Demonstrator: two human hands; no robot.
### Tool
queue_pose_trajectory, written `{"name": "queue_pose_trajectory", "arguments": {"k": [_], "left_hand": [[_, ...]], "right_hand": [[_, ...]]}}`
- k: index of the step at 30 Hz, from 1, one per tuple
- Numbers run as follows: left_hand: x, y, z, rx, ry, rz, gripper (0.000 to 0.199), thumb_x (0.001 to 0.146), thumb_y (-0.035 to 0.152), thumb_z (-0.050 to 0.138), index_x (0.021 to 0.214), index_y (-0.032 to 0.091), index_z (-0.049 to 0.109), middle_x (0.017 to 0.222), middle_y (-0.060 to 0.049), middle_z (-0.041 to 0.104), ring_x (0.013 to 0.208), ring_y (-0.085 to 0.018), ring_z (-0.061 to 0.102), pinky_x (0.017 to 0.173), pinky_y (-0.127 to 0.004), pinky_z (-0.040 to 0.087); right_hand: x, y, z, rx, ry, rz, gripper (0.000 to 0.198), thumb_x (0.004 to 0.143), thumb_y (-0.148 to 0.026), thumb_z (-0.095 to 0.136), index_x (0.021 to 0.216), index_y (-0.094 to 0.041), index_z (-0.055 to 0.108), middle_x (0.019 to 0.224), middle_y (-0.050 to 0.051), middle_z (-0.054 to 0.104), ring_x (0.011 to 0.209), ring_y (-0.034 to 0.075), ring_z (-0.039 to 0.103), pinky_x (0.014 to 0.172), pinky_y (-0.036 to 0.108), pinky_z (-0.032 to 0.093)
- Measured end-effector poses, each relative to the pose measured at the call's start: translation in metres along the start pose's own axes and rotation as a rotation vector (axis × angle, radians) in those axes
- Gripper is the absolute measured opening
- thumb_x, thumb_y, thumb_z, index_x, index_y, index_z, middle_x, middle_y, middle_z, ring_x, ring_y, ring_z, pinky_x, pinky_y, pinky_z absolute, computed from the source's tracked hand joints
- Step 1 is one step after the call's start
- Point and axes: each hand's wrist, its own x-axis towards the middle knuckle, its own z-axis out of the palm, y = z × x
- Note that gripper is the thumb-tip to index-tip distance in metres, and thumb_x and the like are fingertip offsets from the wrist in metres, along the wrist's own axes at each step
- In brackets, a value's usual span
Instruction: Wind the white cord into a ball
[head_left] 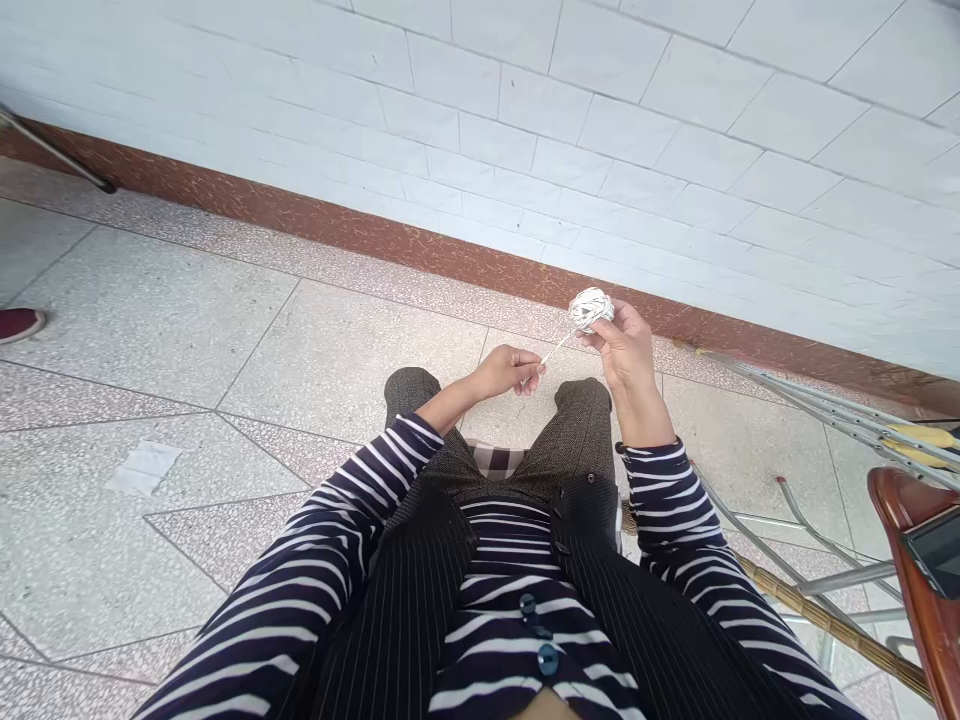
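the ball of white cord point(592, 310) is up in the right hand point(626, 350), held in the air beyond the person's knees, in front of the tiled wall point(525, 120) and its red-brown skirting point(337, 225). the ball looks nearly round, so no long axis stands out on it; its wraps cross one another in several directions. the right hand's grip is clamped on the ball, with the thumb on the near side and fingers by its right side; how the fingers lie behind it cannot be seen.

from the lower left of the ball a strand point(557, 346) comes off, straight and apparently taut. its long axis runs on a slant, from the ball at the upper right down to the left hand point(512, 370) at the lower left, so it points back towards the person's left knee. the left hand's grip is together on the strand, pinched between thumb and fingertips, palm turned inward. where the strand goes past those fingers is too small to tell.

below lies the speckled floor point(360, 340), with a white sheet point(145, 467) flat on it, well to the left. on the right, metal crutches point(810, 395) lean at a slant near the skirting, and a dark device point(937, 550) rests on a glossy wooden surface point(885, 490).
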Motion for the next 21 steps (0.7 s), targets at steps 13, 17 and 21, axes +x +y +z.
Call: {"name": "queue_pose_trajectory", "arguments": {"k": [13,17,21], "left_hand": [[-0.010,0.032,-0.036,0.663,0.067,0.199,0.025,0.088,0.024,0.055,0.066,0.016,0.065,0.060,0.001,0.061,0.057,-0.011,0.051,0.059,-0.024,0.033],[0.001,0.022,-0.043,0.707,0.163,0.279,0.025,0.090,0.023,0.052,0.069,0.017,0.065,0.064,0.000,0.061,0.061,-0.012,0.050,0.062,-0.025,0.032],[0.003,0.001,-0.036,0.630,0.168,0.251,0.023,0.091,0.022,0.050,0.079,0.016,0.069,0.070,0.000,0.065,0.065,-0.013,0.056,0.064,-0.024,0.036]], "right_hand": [[-0.031,0.080,0.011,-0.465,-0.300,0.024,0.043,0.065,-0.020,0.072,0.106,-0.024,0.061,0.106,0.006,0.060,0.090,0.023,0.060,0.073,0.037,0.056],[-0.054,0.065,0.024,-0.023,-0.424,0.268,0.046,0.067,-0.023,0.074,0.111,-0.026,0.060,0.103,0.001,0.063,0.088,0.019,0.063,0.069,0.033,0.060],[-0.061,0.049,0.024,0.128,-0.375,0.363,0.044,0.063,-0.021,0.080,0.104,-0.026,0.063,0.104,-0.001,0.064,0.087,0.016,0.064,0.070,0.030,0.062]]}}
